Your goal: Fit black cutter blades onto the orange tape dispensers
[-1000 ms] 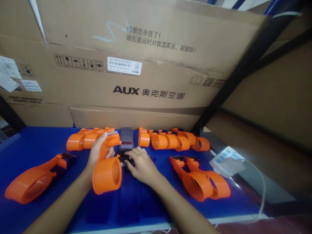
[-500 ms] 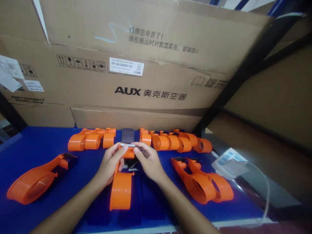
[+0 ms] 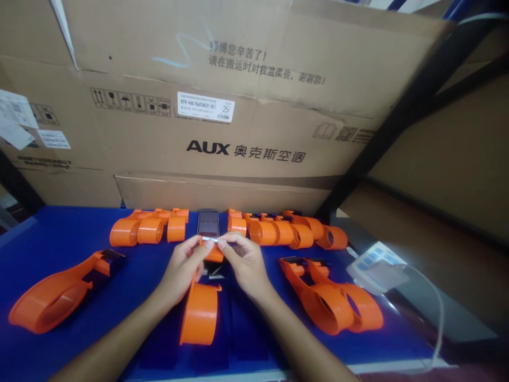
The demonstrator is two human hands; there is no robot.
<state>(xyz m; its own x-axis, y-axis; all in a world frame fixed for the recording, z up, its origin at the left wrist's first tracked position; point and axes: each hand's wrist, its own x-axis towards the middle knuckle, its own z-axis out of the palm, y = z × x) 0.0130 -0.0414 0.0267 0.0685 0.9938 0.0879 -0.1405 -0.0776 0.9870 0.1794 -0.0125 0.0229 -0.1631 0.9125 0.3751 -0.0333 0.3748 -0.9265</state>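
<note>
At the centre of the table, an orange plastic tape dispenser (image 3: 201,315) is held in both hands, its round hub toward me. My left hand (image 3: 183,268) is closed around the left side of its far end. My right hand (image 3: 244,262) pinches the right side of that end. Both thumbs press by a thin toothed metal blade (image 3: 210,239) across the dispenser's front edge. Just beyond my fingertips lies a dark rectangular case (image 3: 208,222). Small metal strips (image 3: 214,274) show beneath the hands, partly hidden.
Orange dispensers (image 3: 262,232) stand in a row along the back of the blue table (image 3: 159,323). Another dispenser (image 3: 51,297) lies at left, and two dispensers (image 3: 330,297) at right. A white device (image 3: 376,268) with a cable sits at the right edge. A large carton (image 3: 246,127) stands behind.
The held dispenser has shifted slightly right, and its front end has tilted a little. My hands still grip it; the blade is angled slightly more.
</note>
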